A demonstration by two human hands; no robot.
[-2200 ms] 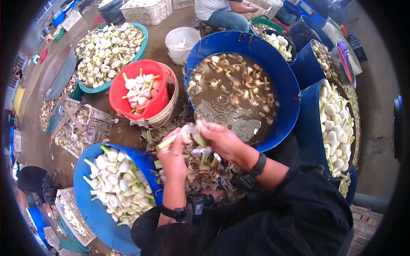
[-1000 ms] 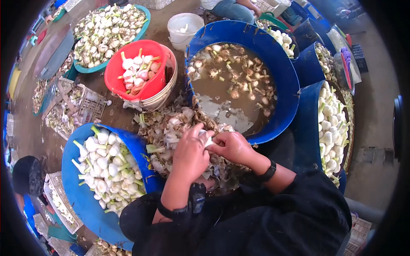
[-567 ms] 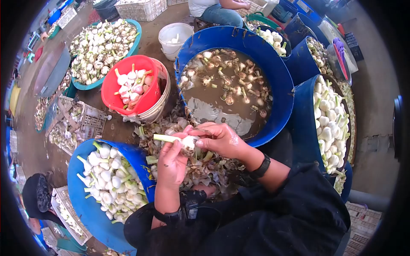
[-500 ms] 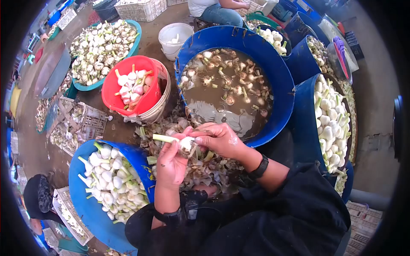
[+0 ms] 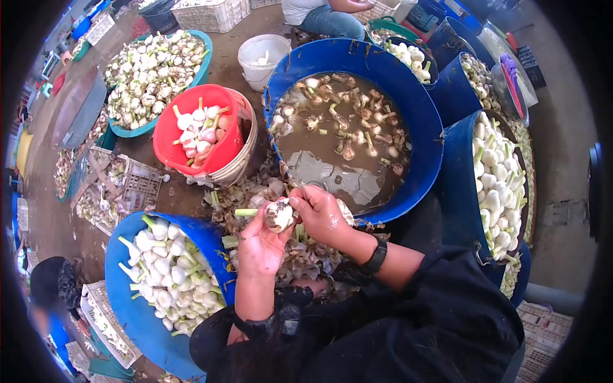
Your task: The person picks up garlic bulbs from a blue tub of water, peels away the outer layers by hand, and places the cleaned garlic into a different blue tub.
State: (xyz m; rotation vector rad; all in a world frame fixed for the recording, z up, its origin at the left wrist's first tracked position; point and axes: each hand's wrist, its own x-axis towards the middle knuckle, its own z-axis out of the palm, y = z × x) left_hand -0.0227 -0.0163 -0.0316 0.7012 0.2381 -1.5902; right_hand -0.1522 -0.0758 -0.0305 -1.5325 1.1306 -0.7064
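In my left hand (image 5: 262,246) lies a garlic bulb (image 5: 279,216), its root end facing me and its green stem pointing left. My right hand (image 5: 319,214) is closed at the bulb's right side, with thumb and fingertips pinched together; what they pinch is too small to make out. Beyond my hands stands a blue tub (image 5: 429,159) of muddy water with garlic bulbs (image 5: 357,137) floating in it. Loose peeled skins (image 5: 313,255) lie heaped beneath my hands.
A blue tub of white garlic (image 5: 167,271) leans at lower left. Behind it, a red basin (image 5: 167,143) sits in a white bucket. Another tub of garlic (image 5: 495,185) stands right. A person (image 5: 332,19) sits at the top beyond a white bucket (image 5: 258,80).
The bulb has turned so its root end faces me more. My left palm has opened out beneath it, and my right hand has shifted slightly beside it.
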